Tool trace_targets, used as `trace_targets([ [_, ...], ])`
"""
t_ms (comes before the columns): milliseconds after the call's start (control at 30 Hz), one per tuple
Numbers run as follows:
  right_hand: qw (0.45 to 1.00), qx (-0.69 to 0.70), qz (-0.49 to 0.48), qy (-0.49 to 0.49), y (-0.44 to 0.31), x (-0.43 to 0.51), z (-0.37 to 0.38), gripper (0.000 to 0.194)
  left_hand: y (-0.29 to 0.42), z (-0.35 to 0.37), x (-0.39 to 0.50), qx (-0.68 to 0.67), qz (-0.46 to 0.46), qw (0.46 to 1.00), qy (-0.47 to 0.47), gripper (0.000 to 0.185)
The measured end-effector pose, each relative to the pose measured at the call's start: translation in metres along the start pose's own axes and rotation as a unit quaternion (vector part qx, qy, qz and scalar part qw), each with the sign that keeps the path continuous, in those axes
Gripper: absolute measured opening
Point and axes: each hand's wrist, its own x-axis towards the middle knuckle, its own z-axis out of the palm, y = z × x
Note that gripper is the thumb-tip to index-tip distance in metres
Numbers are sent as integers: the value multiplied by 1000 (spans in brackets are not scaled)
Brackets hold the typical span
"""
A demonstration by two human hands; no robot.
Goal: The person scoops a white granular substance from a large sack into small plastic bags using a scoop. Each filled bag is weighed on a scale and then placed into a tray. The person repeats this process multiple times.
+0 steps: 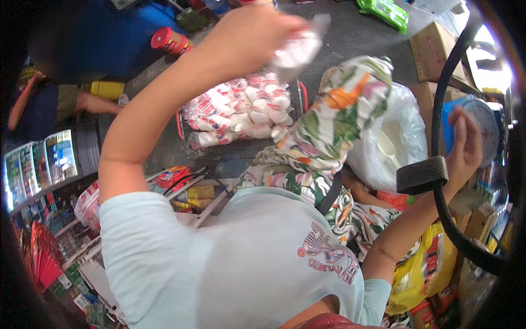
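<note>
My left hand (263, 35) is raised above a wire basket and grips a small clear plastic bag of white contents (298, 51), blurred by motion. Below it, the wire basket (201, 152) with red handles is heaped with similar small bags (242, 109) with red print. My right hand (466, 137) is at the right with its fingers loosely bent, in front of a blue dial scale (489, 127). Whether it touches the scale I cannot tell. Between my leg and the scale stands a large open white plastic bag (407, 111) with a cream-coloured scoop (386, 146) inside.
Cardboard boxes (435, 51) are stacked at the upper right. A yellow plastic bag (427, 271) sits by my right elbow. Red-lidded jars (164, 39) and a green package (384, 14) lie farther off. Another person (37, 103) is at the left. A black strap (441, 103) crosses the right side.
</note>
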Motion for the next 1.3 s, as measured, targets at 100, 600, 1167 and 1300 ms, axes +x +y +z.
trace_targets([
  [100,994,-20,105,12,42,-53,-21,17,-55,23,-87,-45,-173,982,-62,15],
  [600,946,-106,306,-6,85,-183,-74,22,-154,264,-308,-554,-757,347,20,31],
  [1167,908,-230,341,-82,136,-178,-127,51,-174,203,-179,-50,-408,841,-352,63],
  [1300,837,-471,271,-67,165,-130,-124,41,-42,70,98,-294,-134,941,103,41],
])
